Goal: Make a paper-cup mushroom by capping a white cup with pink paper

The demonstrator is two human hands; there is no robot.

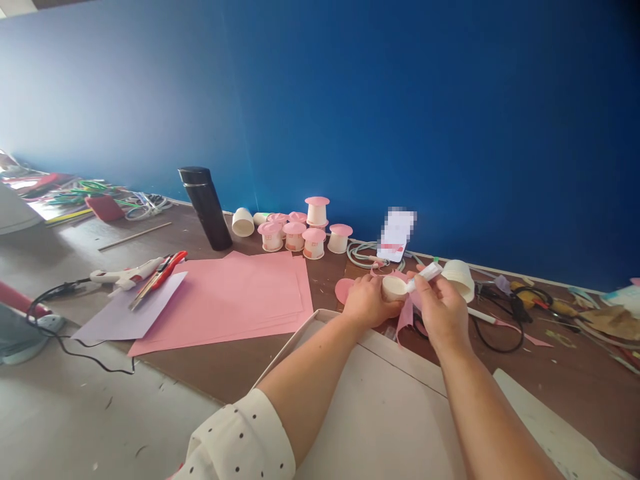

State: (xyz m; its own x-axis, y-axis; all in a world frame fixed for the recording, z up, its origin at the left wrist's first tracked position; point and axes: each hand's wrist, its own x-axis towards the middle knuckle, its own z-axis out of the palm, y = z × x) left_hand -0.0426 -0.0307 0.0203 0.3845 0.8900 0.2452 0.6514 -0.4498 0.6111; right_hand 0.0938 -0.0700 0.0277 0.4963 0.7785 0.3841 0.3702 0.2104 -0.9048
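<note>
My left hand (367,300) is closed around a small white paper cup (395,287), its round end turned up toward me. In my right hand (443,310) is a small white tube (431,270), pinched between thumb and fingers. The tube's narrow tip meets the cup's rim or comes very close to it; I cannot tell which. Beside my left hand lies a pink paper disc (344,290), partly covered. Pink paper scraps (405,323) lie below the cup. Behind my hands stand several cup houses (314,243) with pink paper roofs.
A large pale box lid or tray (380,407) lies under my forearms. Pink sheets (235,293), a glue gun (127,273) and a red utility knife (160,277) are at left. A black bottle (207,210), a phone (397,235), stacked cups (459,279) and cables line the blue wall.
</note>
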